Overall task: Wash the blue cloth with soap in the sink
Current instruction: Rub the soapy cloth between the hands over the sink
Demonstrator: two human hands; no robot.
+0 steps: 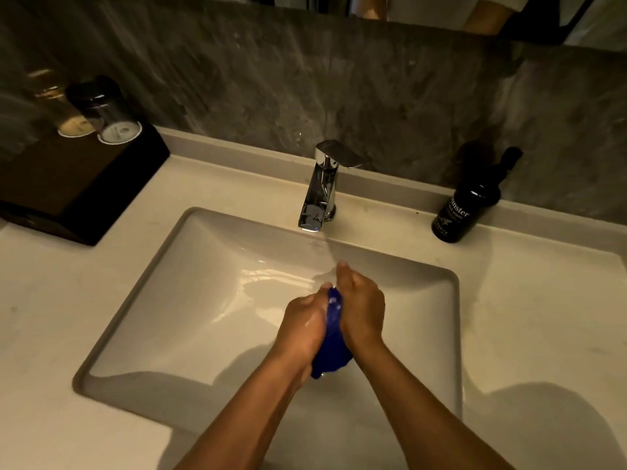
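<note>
The blue cloth [330, 347] is bunched and pressed between the two palms over the sink [203, 300], toward 5 o'clock in the basin; most of it is hidden by them. The left hand [303, 325] is curled round it, with suds on the fingers. The right hand [361, 308] presses it with straighter fingers. A thin stream is faintly seen below the tap [322, 188] at 12 o'clock. The soap bottle [466, 205] stands at 2 o'clock, its label partly legible
</note>
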